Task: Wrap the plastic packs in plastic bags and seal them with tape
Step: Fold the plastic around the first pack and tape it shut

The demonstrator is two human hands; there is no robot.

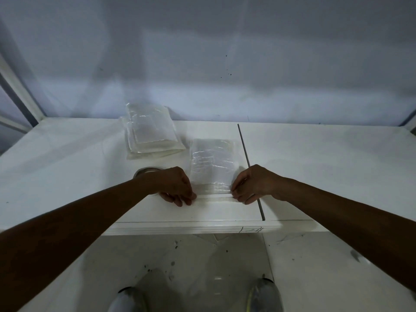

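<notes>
L fingers and R fingers are clamped on the 2 ends of a clear tape strip, 1 end each, thumb against fingertips. The strip is stretched flat btwn them, running left-right along the near edge of the bagged pack; can't tell if it's stuck down yet. Left hand sits knuckles up just left of the pack, right hand mirrors it on the right side. Both forearms are bare and come in from the bottom corners.

The pack lies flat on the table, its glossy bag crinkled, long side pointing away from the person. Beyond it and to the left, near the wall, is a stack of more clear packs, apart from the 1st. A round grey rim pokes out behind the left wrist, mostly hidden.

Table is white and smooth, w/ a thin dark line running front to back just right of the pack, passing under the right hand. Front edge has small cracks.

Wall behind is plain grey-white w/ a few dark specks. White frame at far left. Floor below is pale tile, scuffed and spotted. 2 shoe tips at bottom.
</notes>
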